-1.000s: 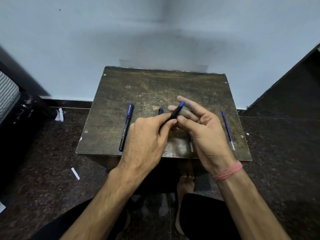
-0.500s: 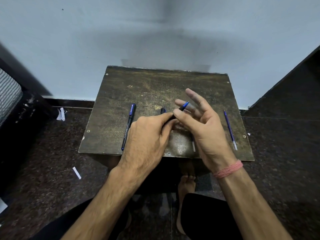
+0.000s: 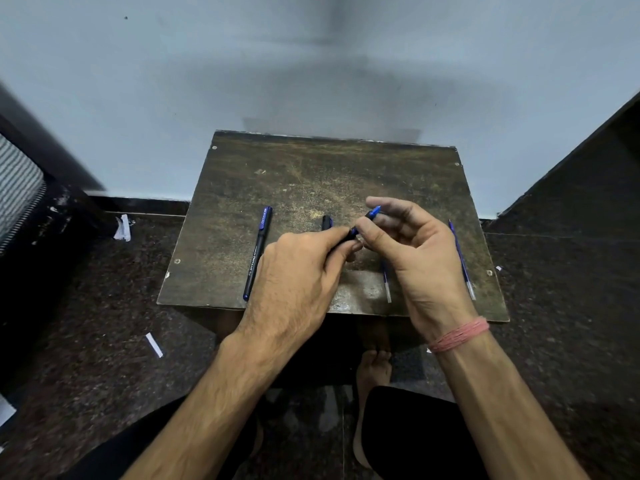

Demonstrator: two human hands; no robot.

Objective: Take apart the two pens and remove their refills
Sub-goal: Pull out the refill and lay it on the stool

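Over the middle of the small wooden table (image 3: 311, 174), my left hand (image 3: 294, 282) grips the black barrel of a pen. My right hand (image 3: 415, 251) pinches that pen's blue tip section (image 3: 372, 213) between thumb and fingers. A whole black and blue pen (image 3: 257, 254) lies on the table to the left. A dark pen cap (image 3: 327, 221) shows just beyond my left knuckles. One thin blue refill (image 3: 462, 261) lies near the right edge, and another refill (image 3: 387, 285) lies partly hidden under my right hand.
The table stands against a pale wall (image 3: 311, 64) on a dark speckled floor (image 3: 86, 341). White paper scraps (image 3: 154, 345) lie on the floor to the left. My bare foot (image 3: 375, 368) and black-clad knees are below the table's front edge.
My right hand's fingers have curled in from spread open to a pinch on the pen's blue tip. My left hand keeps its grip on the barrel.
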